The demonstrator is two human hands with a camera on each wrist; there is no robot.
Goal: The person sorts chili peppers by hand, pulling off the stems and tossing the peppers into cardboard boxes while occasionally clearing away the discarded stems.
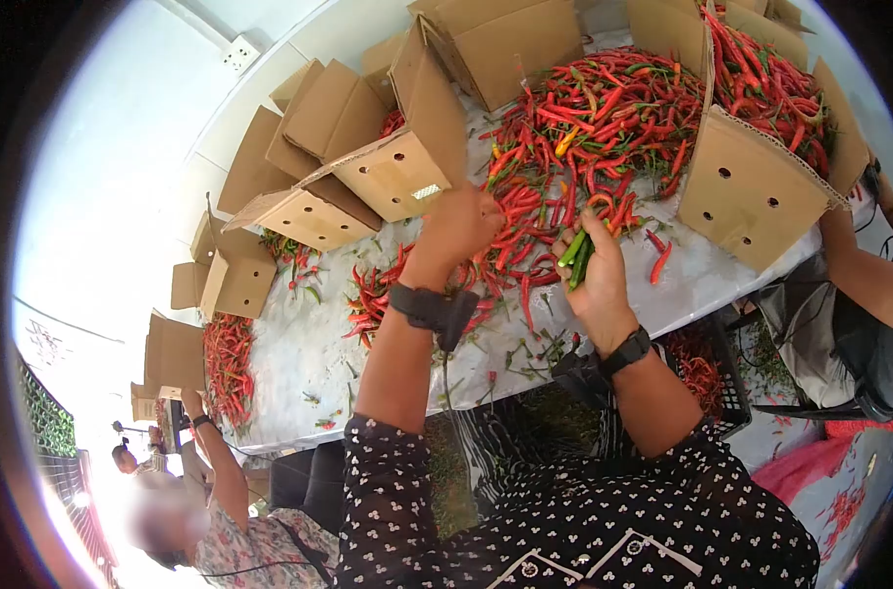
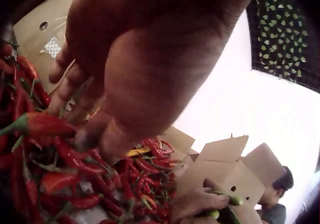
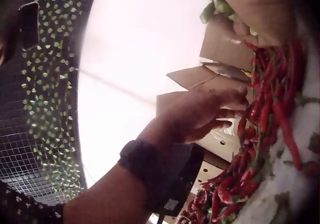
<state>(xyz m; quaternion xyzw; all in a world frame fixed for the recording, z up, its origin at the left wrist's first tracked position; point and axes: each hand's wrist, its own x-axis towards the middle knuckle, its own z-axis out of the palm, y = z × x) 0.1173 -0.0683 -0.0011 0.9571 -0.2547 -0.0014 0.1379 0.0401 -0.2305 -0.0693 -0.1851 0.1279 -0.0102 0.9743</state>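
Observation:
My left hand (image 1: 461,226) reaches over the near edge of a heap of red chili peppers (image 1: 613,108). In the left wrist view its fingers (image 2: 65,86) hang loosely spread among the chilies, and a red chili with a green stem (image 2: 45,125) lies right by the fingertips. My right hand (image 1: 604,280) is palm up beside the heap and grips several green chili peppers (image 1: 576,257), with the thumb across them. Their green ends (image 3: 220,6) also stick out of that hand in the right wrist view.
Cardboard boxes (image 1: 397,167) line the back of the table (image 1: 289,388), and a box filled with red chilies (image 1: 756,187) stands at right. Loose stems (image 1: 530,358) litter the front. Below is a black crate (image 1: 726,378). Another person (image 1: 240,530) works at left, someone else's arm (image 1: 864,255) at right.

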